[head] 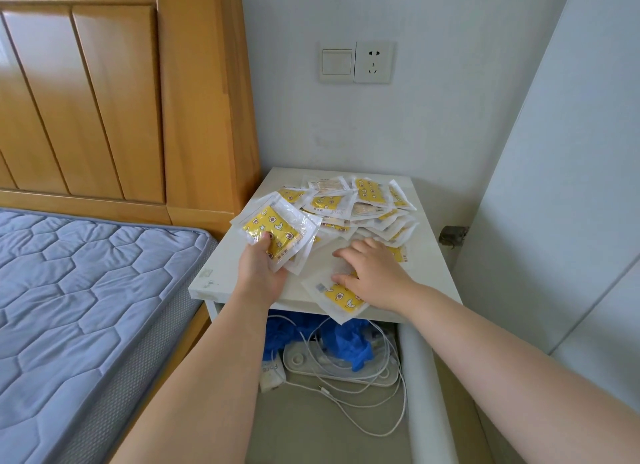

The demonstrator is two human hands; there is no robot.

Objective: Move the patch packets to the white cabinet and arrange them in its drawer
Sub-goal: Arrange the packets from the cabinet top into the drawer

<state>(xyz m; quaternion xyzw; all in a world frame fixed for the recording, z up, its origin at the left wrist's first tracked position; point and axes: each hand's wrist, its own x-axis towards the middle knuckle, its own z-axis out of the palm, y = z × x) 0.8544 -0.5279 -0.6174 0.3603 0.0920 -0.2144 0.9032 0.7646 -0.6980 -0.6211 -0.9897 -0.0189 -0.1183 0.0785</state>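
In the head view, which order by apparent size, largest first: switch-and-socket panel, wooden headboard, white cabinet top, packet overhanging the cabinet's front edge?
1. wooden headboard
2. white cabinet top
3. switch-and-socket panel and overhanging packet: they look alike; the packet is nearer and partly covered, so I do not rank them.

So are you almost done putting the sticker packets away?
Not yet. The packets are already on the white cabinet, most in a loose pile. The left hand grips a gathered stack; the right hand presses on another packet. None shows in the open drawer yet, only cables and blue stuff.
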